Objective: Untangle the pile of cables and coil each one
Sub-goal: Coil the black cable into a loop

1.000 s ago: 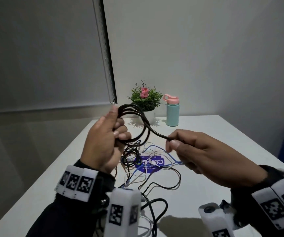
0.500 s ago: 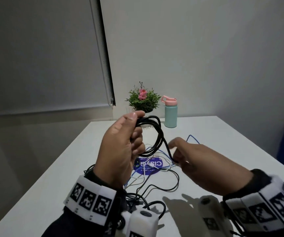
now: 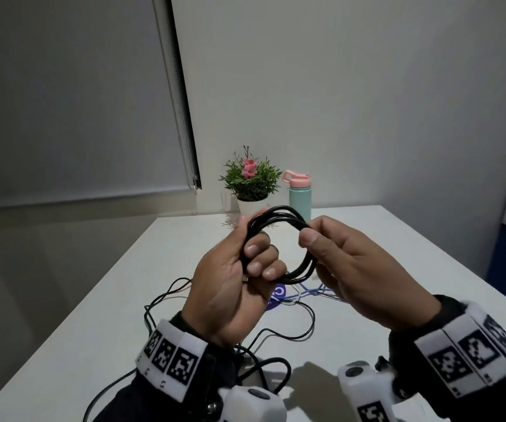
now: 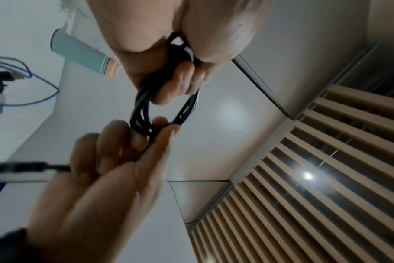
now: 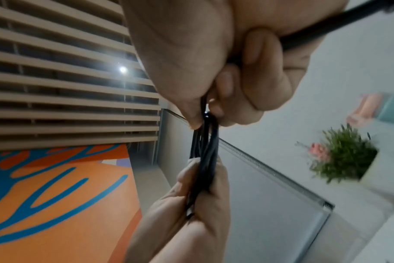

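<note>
A white table [image 3: 99, 336] filled the lower half of the head view. At its far edge, centre frame, stood a potted plant [image 3: 250, 184] and just right of it a teal bottle [image 3: 300, 199]. Loose cables [image 3: 279, 335] sprawled near the bottom centre, over a blue sticker [image 3: 277, 295].

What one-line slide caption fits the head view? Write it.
Both hands, left and right, hold a coiled black cable above tangled cables on a white table.

Potted plant [image 3: 250, 181] beside teal bottle [image 3: 300, 194]
</note>
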Tool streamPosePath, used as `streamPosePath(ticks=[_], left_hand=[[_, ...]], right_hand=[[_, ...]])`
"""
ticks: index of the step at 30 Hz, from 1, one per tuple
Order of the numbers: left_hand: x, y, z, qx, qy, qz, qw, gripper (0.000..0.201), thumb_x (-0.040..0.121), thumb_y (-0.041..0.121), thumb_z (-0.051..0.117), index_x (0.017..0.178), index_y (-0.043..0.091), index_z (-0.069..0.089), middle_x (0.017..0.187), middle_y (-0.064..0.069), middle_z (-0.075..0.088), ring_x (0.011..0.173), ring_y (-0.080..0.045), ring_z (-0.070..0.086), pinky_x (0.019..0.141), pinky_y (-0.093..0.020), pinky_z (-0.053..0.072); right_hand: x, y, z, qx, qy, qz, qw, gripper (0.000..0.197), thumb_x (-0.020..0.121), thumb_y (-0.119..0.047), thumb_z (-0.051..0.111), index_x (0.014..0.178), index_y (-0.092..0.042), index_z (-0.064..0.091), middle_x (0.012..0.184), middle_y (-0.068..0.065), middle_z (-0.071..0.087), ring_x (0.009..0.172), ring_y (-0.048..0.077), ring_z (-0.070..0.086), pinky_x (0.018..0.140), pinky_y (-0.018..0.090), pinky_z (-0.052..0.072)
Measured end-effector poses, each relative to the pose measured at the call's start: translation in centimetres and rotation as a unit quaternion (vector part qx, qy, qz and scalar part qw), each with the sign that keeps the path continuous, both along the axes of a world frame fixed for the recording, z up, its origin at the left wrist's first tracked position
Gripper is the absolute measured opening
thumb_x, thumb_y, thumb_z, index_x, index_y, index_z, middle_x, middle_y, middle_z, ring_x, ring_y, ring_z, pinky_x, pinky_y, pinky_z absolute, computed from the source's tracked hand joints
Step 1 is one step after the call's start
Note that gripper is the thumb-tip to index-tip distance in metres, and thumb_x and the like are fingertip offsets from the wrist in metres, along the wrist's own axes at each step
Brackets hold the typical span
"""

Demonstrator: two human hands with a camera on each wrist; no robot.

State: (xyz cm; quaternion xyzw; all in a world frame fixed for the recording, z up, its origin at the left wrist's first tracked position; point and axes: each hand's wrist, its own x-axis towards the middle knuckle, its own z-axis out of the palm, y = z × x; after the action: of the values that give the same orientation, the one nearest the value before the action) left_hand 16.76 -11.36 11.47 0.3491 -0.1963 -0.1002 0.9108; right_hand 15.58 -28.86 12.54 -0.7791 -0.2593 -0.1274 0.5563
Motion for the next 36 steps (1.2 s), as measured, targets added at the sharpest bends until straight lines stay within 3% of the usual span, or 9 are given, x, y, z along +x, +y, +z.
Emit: streamPosePath(ticks=[5, 8, 11, 14, 17, 21, 24, 28, 36], left_hand=[[0.7, 1.0, -1.0, 0.180, -0.051, 0.011, 0.982, 0.040, 0.094, 0.032, 0.048, 0.111, 0.005, 0.074, 0.077, -0.011, 0.062, 0.083, -0.030, 0.065, 0.088, -0.040, 0.043], [0.9, 2.6, -0.5, 0.286, -0.080, 0.014, 0.955, 0.048, 0.088, 0.029, 0.046, 0.124, 0.005, 0.067, 0.107, -0.026, 0.071, 0.108, -0.038, 0.067, 0.091, -0.043, 0.051], [0.5, 2.9, 0.5, 0.315, -0.072, -0.010, 0.946, 0.058, 0.093, 0.049, 0.046, 0.130, 0.008, 0.061, 0.108, -0.023, 0.072, 0.097, -0.031, 0.071, 0.091, -0.044, 0.053], [-0.4, 2.0, 0.6, 0.370, -0.065, -0.028, 0.926, 0.051, 0.093, 0.056, 0.056, 0.102, 0.008, 0.074, 0.066, -0.005, 0.056, 0.056, -0.018, 0.057, 0.067, -0.032, 0.056], [-0.9, 1.7, 0.7, 0.402, -0.077, 0.039, 0.912, 0.041, 0.096, 0.044, 0.056, 0.064, 0.022, 0.066, 0.056, 0.005, 0.032, 0.047, -0.012, 0.034, 0.053, -0.024, 0.045], [-0.5, 1.8, 1.0, 0.376, -0.104, 0.129, 0.912, 0.031, 0.099, 0.037, 0.055, 0.079, 0.014, 0.054, 0.057, 0.007, 0.035, 0.048, -0.011, 0.031, 0.049, -0.023, 0.040], [0.0, 2.1, 1.3, 0.306, -0.079, 0.180, 0.932, 0.029, 0.100, 0.035, 0.055, 0.088, 0.009, 0.050, 0.061, 0.004, 0.033, 0.051, -0.011, 0.027, 0.047, -0.023, 0.037], [-0.2, 1.9, 1.5, 0.183, -0.055, 0.134, 0.972, 0.027, 0.103, 0.030, 0.053, 0.080, 0.015, 0.048, 0.058, 0.006, 0.030, 0.045, -0.007, 0.024, 0.045, -0.022, 0.032], [-0.6, 0.1, 0.7, 0.123, -0.090, 0.165, 0.974, 0.024, 0.103, 0.033, 0.051, 0.089, 0.013, 0.049, 0.059, 0.005, 0.026, 0.044, -0.006, 0.025, 0.048, -0.022, 0.036]], right_hand=[[-0.1, -2.3, 0.7, -0.169, -0.090, -0.089, 0.977, 0.025, 0.097, -0.044, 0.043, 0.082, -0.025, 0.049, 0.063, -0.016, 0.052, 0.057, 0.006, 0.044, 0.054, 0.020, 0.035], [-0.5, -2.7, 1.1, -0.254, -0.113, -0.093, 0.956, 0.023, 0.096, -0.048, 0.041, 0.081, -0.031, 0.045, 0.068, -0.015, 0.054, 0.065, 0.007, 0.049, 0.058, 0.023, 0.037], [-1.1, -1.7, 1.0, -0.336, -0.131, -0.070, 0.930, 0.020, 0.097, -0.050, 0.039, 0.090, -0.032, 0.046, 0.073, -0.015, 0.054, 0.070, 0.006, 0.049, 0.064, 0.028, 0.042], [-1.4, -0.8, 0.7, -0.347, -0.161, -0.060, 0.922, 0.022, 0.096, -0.051, 0.042, 0.093, -0.030, 0.049, 0.075, -0.013, 0.054, 0.070, 0.008, 0.047, 0.066, 0.032, 0.043], [-1.3, -1.1, 1.4, -0.285, -0.159, -0.042, 0.944, 0.026, 0.090, -0.052, 0.057, 0.100, -0.030, 0.065, 0.066, -0.013, 0.051, 0.066, 0.006, 0.048, 0.058, 0.020, 0.037], [-1.1, -1.5, 1.3, -0.245, -0.130, -0.008, 0.961, 0.032, 0.089, -0.035, 0.067, 0.122, -0.034, 0.065, 0.086, -0.012, 0.066, 0.072, 0.010, 0.057, 0.066, 0.024, 0.047], [-0.5, -2.4, 1.4, -0.170, -0.142, -0.034, 0.975, 0.023, 0.087, -0.021, 0.071, 0.108, -0.031, 0.072, 0.086, -0.018, 0.067, 0.080, 0.006, 0.063, 0.071, 0.014, 0.046], [0.1, -2.7, 1.4, -0.139, -0.170, -0.110, 0.969, 0.024, 0.086, -0.040, 0.061, 0.106, -0.038, 0.074, 0.099, -0.015, 0.065, 0.100, 0.008, 0.056, 0.086, 0.019, 0.041], [-0.1, -1.0, 0.3, -0.071, -0.063, -0.057, 0.994, 0.030, 0.100, -0.015, 0.050, 0.096, -0.030, 0.076, 0.078, -0.014, 0.073, 0.072, 0.000, 0.064, 0.070, 0.015, 0.050]])
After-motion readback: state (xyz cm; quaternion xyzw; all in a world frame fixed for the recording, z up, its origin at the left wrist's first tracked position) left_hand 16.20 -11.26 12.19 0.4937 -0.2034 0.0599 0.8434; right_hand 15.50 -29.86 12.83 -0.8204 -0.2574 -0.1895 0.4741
